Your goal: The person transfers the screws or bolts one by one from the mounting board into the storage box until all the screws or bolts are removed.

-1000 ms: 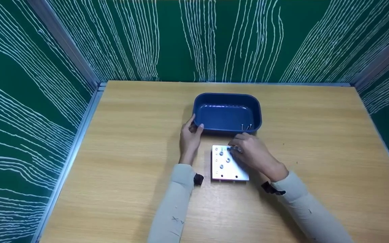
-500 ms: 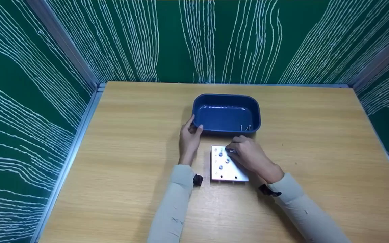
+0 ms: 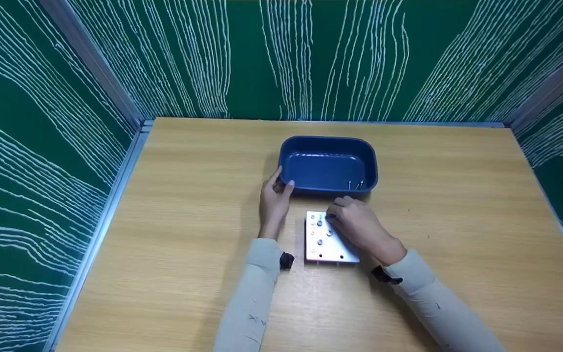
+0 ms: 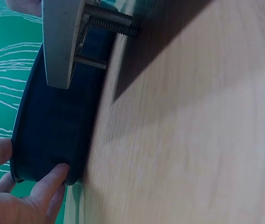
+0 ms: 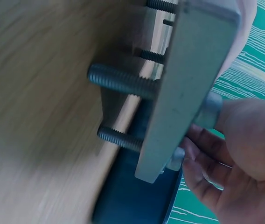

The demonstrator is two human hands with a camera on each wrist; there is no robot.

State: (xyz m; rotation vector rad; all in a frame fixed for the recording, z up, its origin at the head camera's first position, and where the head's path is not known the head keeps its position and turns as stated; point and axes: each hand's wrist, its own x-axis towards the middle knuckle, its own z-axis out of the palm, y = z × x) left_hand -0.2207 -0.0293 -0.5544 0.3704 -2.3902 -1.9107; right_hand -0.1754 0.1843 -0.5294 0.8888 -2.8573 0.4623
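A silver metal plate [image 3: 333,249] with holes stands raised above the table on threaded bolts, whose shanks [image 5: 121,139] jut below it. Several bolt heads [image 3: 329,233] show on its top. At the plate's back edge my right hand [image 3: 359,225] pinches a bolt; in the right wrist view the fingertips meet its head [image 5: 175,159]. The head view hides that bolt behind the fingers. My left hand [image 3: 274,205] grips the near left corner of a blue bin [image 3: 328,187], thumb on the front wall and fingers along the side.
A few loose bolts [image 3: 358,185] lie in the bin's near right corner. The wooden table [image 3: 203,195] extends around the plate and bin. Green walls [image 3: 247,58] with white wavy lines enclose it at the back and sides.
My right hand has shifted slightly left and in over the plate's back edge. The bolt that showed between its fingers is now covered by them. The left hand has stayed on the bin.
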